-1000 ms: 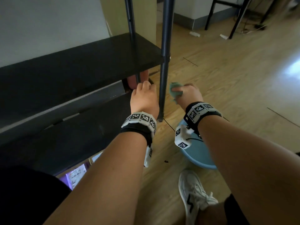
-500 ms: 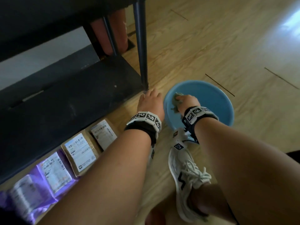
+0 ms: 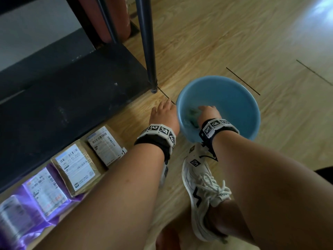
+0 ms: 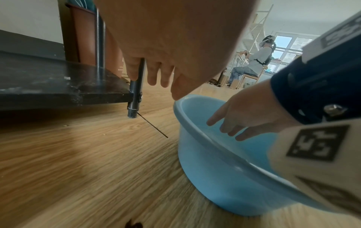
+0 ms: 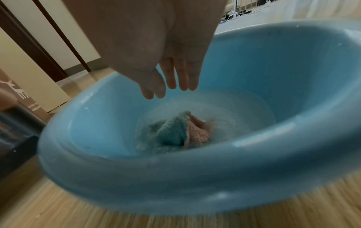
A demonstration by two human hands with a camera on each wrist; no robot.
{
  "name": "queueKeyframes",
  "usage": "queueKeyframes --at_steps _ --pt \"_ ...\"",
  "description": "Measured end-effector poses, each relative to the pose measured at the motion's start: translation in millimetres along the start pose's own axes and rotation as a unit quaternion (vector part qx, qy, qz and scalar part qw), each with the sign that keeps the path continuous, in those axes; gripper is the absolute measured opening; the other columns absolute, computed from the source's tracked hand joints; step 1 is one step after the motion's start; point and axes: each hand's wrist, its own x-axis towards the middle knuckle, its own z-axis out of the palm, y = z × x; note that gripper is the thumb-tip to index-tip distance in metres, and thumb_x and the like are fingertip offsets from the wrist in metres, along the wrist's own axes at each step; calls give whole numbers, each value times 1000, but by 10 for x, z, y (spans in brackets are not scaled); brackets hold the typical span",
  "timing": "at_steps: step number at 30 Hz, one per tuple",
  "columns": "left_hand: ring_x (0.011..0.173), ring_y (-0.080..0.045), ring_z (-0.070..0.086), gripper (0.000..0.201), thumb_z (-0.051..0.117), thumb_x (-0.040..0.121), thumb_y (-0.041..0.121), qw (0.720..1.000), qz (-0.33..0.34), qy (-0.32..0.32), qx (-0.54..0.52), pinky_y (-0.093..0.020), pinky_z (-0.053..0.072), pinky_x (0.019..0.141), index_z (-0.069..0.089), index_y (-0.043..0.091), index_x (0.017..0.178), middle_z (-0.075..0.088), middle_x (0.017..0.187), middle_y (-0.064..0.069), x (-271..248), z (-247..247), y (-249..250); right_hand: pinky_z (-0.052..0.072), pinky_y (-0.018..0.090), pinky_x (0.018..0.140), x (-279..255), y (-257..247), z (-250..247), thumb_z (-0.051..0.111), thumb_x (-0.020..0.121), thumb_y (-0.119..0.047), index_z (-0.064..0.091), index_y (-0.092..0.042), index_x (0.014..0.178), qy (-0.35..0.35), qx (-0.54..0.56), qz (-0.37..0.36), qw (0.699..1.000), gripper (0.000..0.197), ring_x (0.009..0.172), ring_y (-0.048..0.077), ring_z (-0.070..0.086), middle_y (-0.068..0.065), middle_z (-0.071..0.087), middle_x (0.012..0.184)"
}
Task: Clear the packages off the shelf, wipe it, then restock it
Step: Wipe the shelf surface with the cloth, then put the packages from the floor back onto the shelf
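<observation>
The right hand [image 5: 156, 61] hangs with straight fingers above the cloth [image 5: 173, 134] lying in the blue basin [image 3: 234, 98]; the left hand [image 3: 163, 114], fingers relaxed and empty, hovers beside its rim.

The right hand [image 5: 156, 50] hangs inside the basin [image 3: 239, 98], and the cloth [image 5: 171, 132] lies on the basin's bottom just below its fingertips [image 5: 171, 84], apart from them. The left hand [image 3: 163, 115] sits just left of the basin's rim, over the floor [image 3: 207, 42]. Ahead of that hand stands the shelf post [image 3: 147, 42], its foot on the floor; the bottom shelf board [image 3: 72, 91] stretches away to its left. Behind and left of the left hand, the packages [image 3: 75, 165] lie in a row on the floor along the board's near edge. A shoe [image 3: 201, 192] rests behind the right hand, near the basin.
</observation>
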Motion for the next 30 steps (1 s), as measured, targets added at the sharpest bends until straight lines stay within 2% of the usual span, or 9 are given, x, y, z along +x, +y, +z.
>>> queueKeyframes --at_steps 10,14,18,21,23,25,30 --pt "147 -24 13 62 43 89 5 998 -41 52 -6 -44 16 120 28 17 149 13 160 -4 -303 -197 -203 40 42 105 -454 -248 -221 38 95 -6 50 -19 139 44 26 -43 998 48 128 32 46 13 41 142" --pt "146 -24 17 60 44 89 5 995 -61 80 -11 -43 20 119 30 14 147 18 159 -5 -526 -273 -368 39 40 107 -681 -451 -261 41 95 -7 45 -21 143 45 29 -79 995 50 132 30 42 13 38 146" --pt "145 -26 19 62 42 89 3 989 -111 85 -41 -40 22 118 28 12 148 16 159 -6 -785 -276 -633 43 37 104 -901 -756 -145 41 93 -4 47 -23 142 38 39 -129 990 53 129 29 46 12 40 145" --pt "146 -26 18 63 38 90 2 977 -179 69 -92 -39 23 118 23 13 150 14 159 -6 -960 -181 -886 44 35 102 -1024 -973 37 43 90 -1 49 -25 140 19 44 -156 987 56 127 27 50 8 45 145" --pt "144 -26 23 59 39 91 2 965 -221 70 -120 -40 27 116 27 10 148 19 158 -7 -1043 -71 -1086 45 34 100 -1082 -1105 201 44 89 -1 50 -25 139 2 45 -173 984 55 126 26 51 6 48 143" --pt "138 -29 33 53 41 92 4 955 -250 68 -144 -41 34 111 33 7 144 29 153 -10 -1108 48 -1281 46 32 97 -1117 -1229 370 45 89 -2 51 -25 137 -17 43 -186 981 54 123 24 54 4 53 140" --pt "123 -34 51 50 38 94 6 930 -302 40 -205 -40 45 92 35 6 143 37 146 -13 -1156 274 -1629 44 25 73 -1136 -1526 759 45 92 -5 48 -26 140 -71 2 -214 974 53 109 20 60 3 59 132"
